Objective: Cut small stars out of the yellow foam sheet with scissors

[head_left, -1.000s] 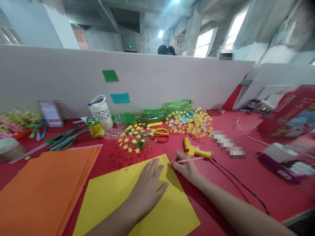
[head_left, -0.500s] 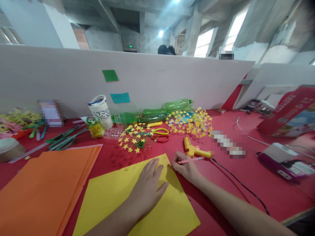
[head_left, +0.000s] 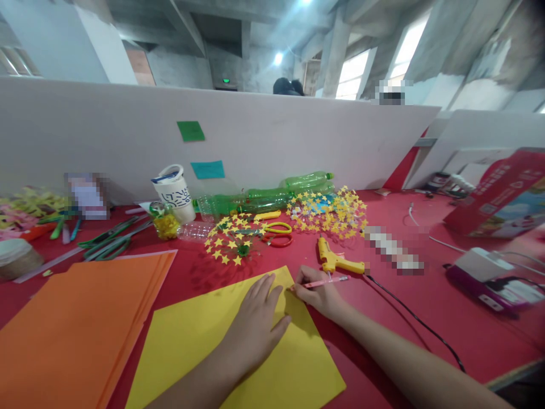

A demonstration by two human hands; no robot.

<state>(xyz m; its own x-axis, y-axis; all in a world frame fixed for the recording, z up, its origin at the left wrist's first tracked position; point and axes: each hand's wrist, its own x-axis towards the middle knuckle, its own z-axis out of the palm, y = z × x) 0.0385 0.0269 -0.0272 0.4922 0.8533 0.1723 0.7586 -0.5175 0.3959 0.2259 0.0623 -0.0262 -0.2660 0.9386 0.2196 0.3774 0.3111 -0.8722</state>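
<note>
A yellow sheet of paper (head_left: 187, 341) lies at an angle on the red table. My left hand (head_left: 258, 318) rests flat on it with the fingers stretched out towards its far corner. At the sheet's right edge, my right hand (head_left: 317, 292) is closed around a pink pencil (head_left: 326, 282), whose tip points left onto the paper near that corner. Just beyond the right hand lies a yellow glue gun (head_left: 338, 260) with a black cord. Star-covered yellow decorations (head_left: 230, 241) stand beyond the sheet.
Orange sheets (head_left: 85, 324) are stacked at left. Scissors (head_left: 113, 241), a white cup (head_left: 174, 196) and green plastic bottles (head_left: 268, 199) lie or stand near the white partition (head_left: 264, 136). At right are a power strip (head_left: 481, 289) with cables and a red box (head_left: 502, 193).
My right hand has shifted slightly down and left with the pencil, and the pencil's eraser end has dropped a little. My left hand and the paper look unmoved.
</note>
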